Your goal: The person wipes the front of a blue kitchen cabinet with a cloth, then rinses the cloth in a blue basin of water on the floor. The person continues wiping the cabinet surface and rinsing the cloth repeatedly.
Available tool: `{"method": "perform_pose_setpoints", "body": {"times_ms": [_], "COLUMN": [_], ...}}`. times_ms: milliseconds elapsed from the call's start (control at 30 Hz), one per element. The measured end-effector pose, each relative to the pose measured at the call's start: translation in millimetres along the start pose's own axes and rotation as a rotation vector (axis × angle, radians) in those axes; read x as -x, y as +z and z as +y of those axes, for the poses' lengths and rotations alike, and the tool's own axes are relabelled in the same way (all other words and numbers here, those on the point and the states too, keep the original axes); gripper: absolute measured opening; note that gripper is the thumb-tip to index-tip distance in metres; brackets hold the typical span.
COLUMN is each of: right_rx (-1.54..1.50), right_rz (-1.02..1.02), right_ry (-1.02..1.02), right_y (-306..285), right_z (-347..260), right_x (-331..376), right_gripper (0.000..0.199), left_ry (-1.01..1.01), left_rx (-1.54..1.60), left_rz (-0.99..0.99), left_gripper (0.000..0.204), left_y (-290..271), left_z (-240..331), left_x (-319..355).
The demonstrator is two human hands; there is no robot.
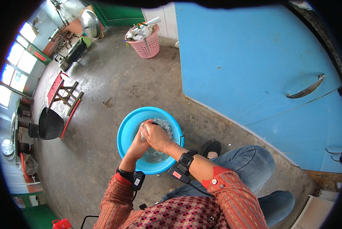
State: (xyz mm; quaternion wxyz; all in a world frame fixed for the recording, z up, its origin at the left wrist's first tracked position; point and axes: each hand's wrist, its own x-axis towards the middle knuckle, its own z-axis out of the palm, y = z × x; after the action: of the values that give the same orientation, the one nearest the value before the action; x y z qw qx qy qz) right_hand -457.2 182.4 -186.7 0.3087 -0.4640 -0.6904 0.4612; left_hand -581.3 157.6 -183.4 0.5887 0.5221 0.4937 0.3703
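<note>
Washing in blue basin (127,131) on concrete floor (102,87).
Both hands over the water: right hand (155,135) clenched across left hand (138,143), rubbing a small, unclear item; rinsing likely next.

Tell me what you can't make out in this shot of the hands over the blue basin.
- What the right hand and left hand clutch over the blue basin: head view, covered by the fingers.
- Basin contents: head view, hidden under hands and water glare.
- Pink basket contents: too small and far.
- Black shoe: partly hidden by the knee.
</note>
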Motion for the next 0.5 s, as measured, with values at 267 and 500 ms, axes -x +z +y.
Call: {"method": "perform_pose_setpoints", "body": {"times_ms": [267, 500], "right_rx": [-0.06, -0.128], "right_rz": [0.063, 0.005], "right_ry": [-0.089, -0.017], "right_y": [-9, -2], "right_z": [-17, -2], "right_x": [-3, -1], "right_gripper": [0.038, 0.04], "left_ry": [0.124, 0.139], "left_rx": [-0.28, -0.242], "left_rz": [0.083, 0.138], "left_gripper": [0.056, 0.058], "left_y": [3, 9], "left_z": [16, -7], "left_x": [9, 7]}}
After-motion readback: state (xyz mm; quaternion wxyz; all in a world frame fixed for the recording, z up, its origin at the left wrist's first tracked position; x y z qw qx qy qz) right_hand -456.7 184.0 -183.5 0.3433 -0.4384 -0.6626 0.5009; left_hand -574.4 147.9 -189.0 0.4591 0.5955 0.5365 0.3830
